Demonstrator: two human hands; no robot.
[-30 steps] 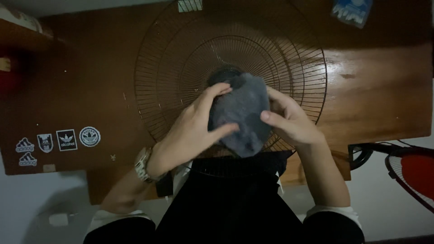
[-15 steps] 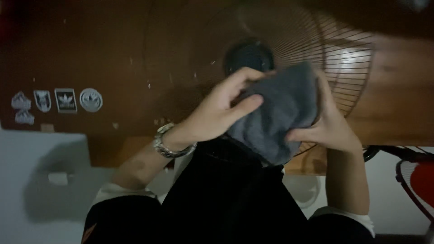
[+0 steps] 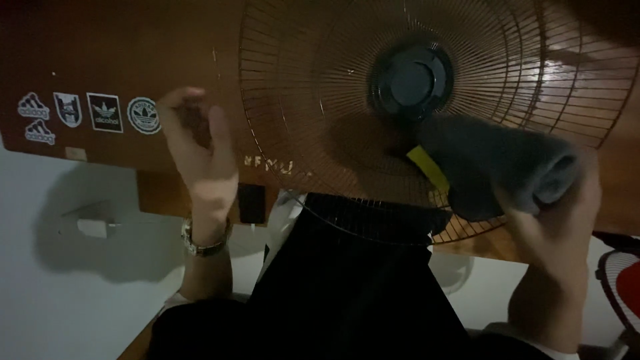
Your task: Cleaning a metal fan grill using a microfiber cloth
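A round wire fan guard (image 3: 313,100) with a dark hub (image 3: 411,81) lies on a brown wooden table (image 3: 133,53). My right hand (image 3: 557,227) grips a folded grey cloth (image 3: 497,163) with a yellow tag, held over the guard's lower right part. My left hand (image 3: 197,150) is raised off the cloth, fingers loosely spread, to the left of the guard near the table's front edge. It holds nothing. A metal watch (image 3: 203,243) sits on that wrist.
Several small stickers (image 3: 87,113) are stuck on the table at the left. A red fan part with a wire guard (image 3: 620,280) stands at the lower right. My dark clothing (image 3: 347,300) fills the bottom middle; a pale floor lies to the left.
My left hand has let go of the grey cloth and swung out to the left. My right hand carried the cloth to the right. The view shifted, showing the guard's hub.
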